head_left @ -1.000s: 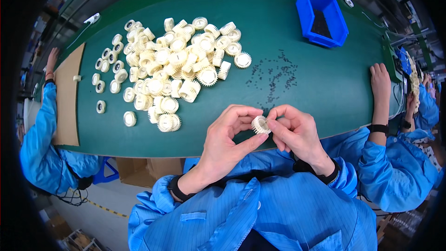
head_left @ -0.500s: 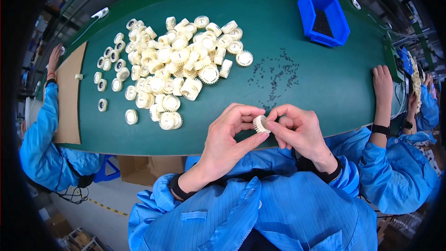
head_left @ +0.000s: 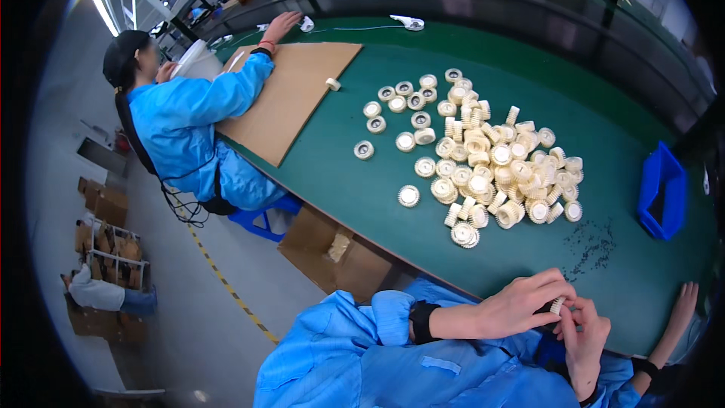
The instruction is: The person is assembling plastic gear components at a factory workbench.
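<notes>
Held a toothed cream ring (head_left: 557, 305) at the fingertips of the left hand (head_left: 530, 304), near the edge of the tabletop (head_left: 513, 261). Had the right hand (head_left: 584, 334) curled close beside it; could not tell whether grasping anything. Called for steady, light pressure, without tilting the ring.

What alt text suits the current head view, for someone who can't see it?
A left hand holds a small cream gear, the right hand close beside it, at a green table's edge. Beyond lie a heap of similar gears, scattered black bits and a blue bin; leftward, a co-worker sits by a cardboard sheet.
</notes>
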Tool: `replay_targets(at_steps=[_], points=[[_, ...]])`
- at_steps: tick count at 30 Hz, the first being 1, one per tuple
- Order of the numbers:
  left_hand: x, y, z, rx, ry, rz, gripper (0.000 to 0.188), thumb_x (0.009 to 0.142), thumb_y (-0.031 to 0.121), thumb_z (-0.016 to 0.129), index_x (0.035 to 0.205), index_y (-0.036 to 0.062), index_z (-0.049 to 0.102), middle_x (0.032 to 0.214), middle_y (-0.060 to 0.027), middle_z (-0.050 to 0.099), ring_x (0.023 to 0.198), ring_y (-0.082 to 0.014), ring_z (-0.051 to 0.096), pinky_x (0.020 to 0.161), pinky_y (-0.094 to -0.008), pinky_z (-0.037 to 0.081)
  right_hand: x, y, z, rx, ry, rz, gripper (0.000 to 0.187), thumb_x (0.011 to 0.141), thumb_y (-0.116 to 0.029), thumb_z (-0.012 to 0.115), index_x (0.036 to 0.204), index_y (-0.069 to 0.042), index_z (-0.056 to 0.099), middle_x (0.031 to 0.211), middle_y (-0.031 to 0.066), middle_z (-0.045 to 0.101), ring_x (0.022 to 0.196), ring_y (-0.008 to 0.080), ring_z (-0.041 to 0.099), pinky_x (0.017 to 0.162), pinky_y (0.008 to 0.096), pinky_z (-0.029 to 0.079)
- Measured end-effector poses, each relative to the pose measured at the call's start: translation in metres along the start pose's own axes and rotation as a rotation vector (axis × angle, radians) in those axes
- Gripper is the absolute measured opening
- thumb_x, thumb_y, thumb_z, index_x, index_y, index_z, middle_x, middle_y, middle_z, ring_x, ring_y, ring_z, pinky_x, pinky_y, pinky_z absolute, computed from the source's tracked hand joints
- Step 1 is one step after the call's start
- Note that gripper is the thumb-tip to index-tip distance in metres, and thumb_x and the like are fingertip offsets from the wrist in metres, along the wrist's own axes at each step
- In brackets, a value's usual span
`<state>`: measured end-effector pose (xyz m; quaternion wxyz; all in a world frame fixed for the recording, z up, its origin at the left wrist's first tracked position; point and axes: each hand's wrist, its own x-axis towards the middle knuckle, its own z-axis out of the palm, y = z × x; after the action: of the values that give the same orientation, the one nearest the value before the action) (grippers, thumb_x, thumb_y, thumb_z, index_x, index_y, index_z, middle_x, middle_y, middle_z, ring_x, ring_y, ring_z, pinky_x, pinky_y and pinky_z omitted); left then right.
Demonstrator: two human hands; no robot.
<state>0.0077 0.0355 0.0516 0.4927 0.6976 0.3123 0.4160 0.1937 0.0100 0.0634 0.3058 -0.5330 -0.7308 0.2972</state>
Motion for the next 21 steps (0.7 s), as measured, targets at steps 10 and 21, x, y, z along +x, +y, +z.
replay_targets(at_steps=[10, 21], points=[[0.015, 0.001, -0.011, -0.419, 0.06, -0.287, 0.033, 0.086, 0.002, 0.063, 0.118, 0.0016, 0.057, 0.11, -0.0102, 0.061, 0.107, -0.0173, 0.06, 0.09, -0.0303, 0.051, 0.022, -0.011, 0.002, -0.347, 0.275, -0.409, 0.021, 0.069, 0.009, 0.07, 0.086, 0.002, 0.06, 0.065, 0.0073, 0.059, 0.046, 0.0185, 0.051, 0.045, 0.0296, 0.038], [0.016, -0.015, -0.003, -0.555, 0.1, -0.33, 0.033, 0.088, 0.002, 0.059, 0.121, 0.0005, 0.056, 0.099, -0.0115, 0.067, 0.088, -0.0123, 0.064, 0.078, -0.0272, 0.054, 0.025, -0.008, 0.007, -0.412, 0.33, -0.411, 0.019, 0.071, 0.009, 0.071, 0.089, 0.004, 0.066, 0.066, 0.0101, 0.062, 0.054, 0.0204, 0.059, 0.049, 0.0273, 0.045]])
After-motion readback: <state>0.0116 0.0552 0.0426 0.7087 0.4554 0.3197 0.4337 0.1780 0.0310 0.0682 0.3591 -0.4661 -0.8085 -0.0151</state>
